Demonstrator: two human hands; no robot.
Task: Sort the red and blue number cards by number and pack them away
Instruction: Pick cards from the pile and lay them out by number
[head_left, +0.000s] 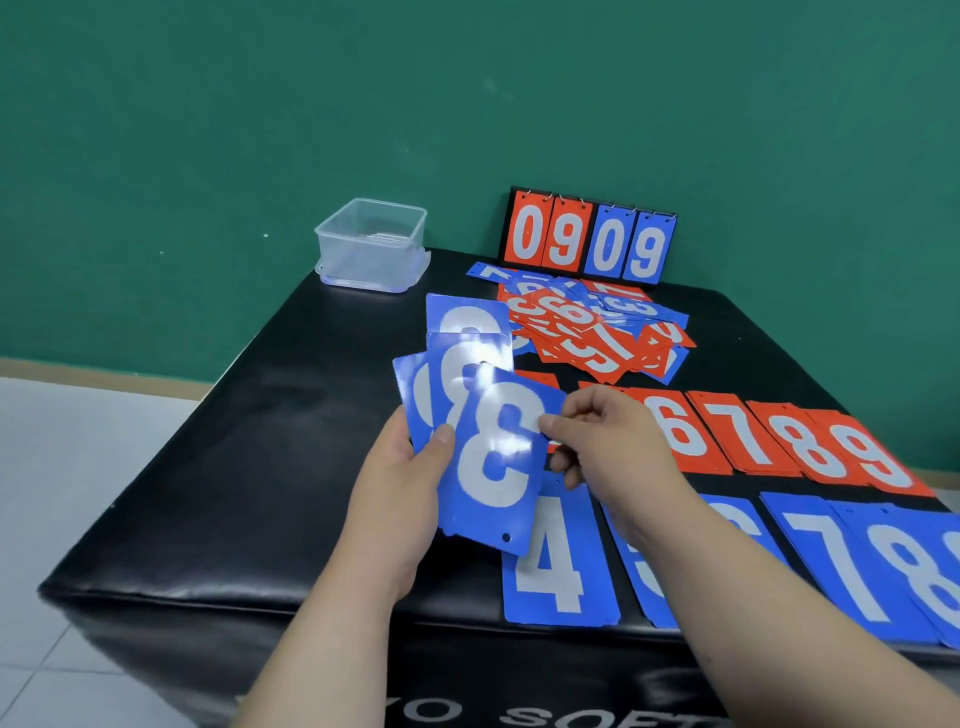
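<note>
Black table (234, 441) (green wall (208, 104) behind): left hand (410, 467) grips blue cards (467, 353), right hand (608, 441) pinches one.

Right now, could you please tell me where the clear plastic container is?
In the head view, the clear plastic container sits at the far left corner of the black table, left of the flip scoreboard.

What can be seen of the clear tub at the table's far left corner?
The tub is clear, slightly frosted plastic, squarish with rounded corners and a thin rim. It stands upright, open, no lid on top; a wider clear lip under its base may be the lid. No cards show inside. It sits on the black table close to the green wall, apart from the loose cards. Neither the left hand nor the right hand, both holding blue cards, touches it.
</note>
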